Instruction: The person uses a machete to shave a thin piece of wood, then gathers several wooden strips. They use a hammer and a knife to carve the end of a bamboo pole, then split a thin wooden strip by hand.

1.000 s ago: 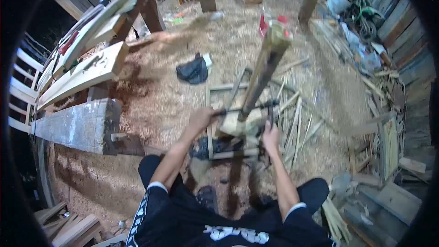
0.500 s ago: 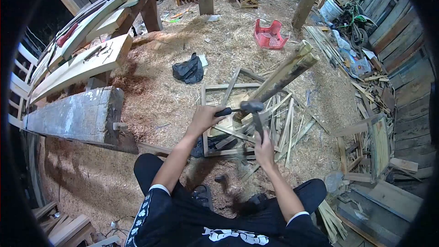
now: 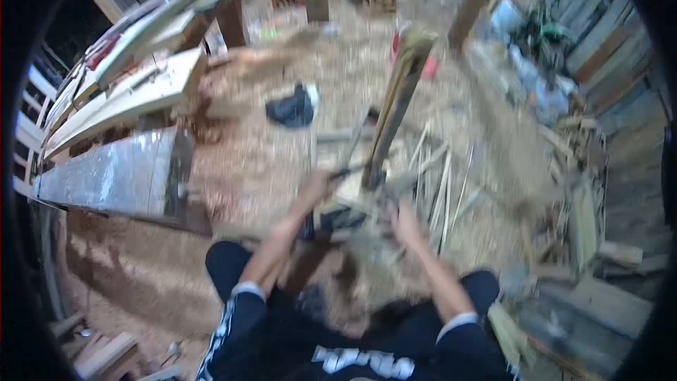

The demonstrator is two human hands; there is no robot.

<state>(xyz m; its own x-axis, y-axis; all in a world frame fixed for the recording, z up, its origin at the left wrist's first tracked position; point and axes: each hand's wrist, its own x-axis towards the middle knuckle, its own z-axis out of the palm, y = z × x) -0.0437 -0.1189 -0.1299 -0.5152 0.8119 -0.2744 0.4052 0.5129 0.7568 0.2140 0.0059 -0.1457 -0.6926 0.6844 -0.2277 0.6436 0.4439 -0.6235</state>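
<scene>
Motion blur smears both hands. My left hand (image 3: 319,187) is closed around the dark handle of a hammer (image 3: 347,169), whose head is hard to make out near the foot of the split wooden post (image 3: 398,102). The post stands tilted, its top away from me and to the right. My right hand (image 3: 405,222) is closed on a dark, narrow tool, close to the post's lower end; blur hides the tool's shape. Beneath the hands lies a wooden frame (image 3: 335,137), with thin wood strips (image 3: 443,190) on its right.
Wood shavings cover the ground (image 3: 233,134). Heavy beams (image 3: 113,176) and a plank bench (image 3: 134,99) stand at left. A black plastic bag (image 3: 289,107) lies ahead; a red plastic stool (image 3: 429,67) is partly behind the post. Scrap wood (image 3: 582,219) is piled at right.
The post has swung more upright, its top moving left and away. The right hand has dropped slightly, and the hammer and dark tool have become blurred. Both hands keep their grip.
</scene>
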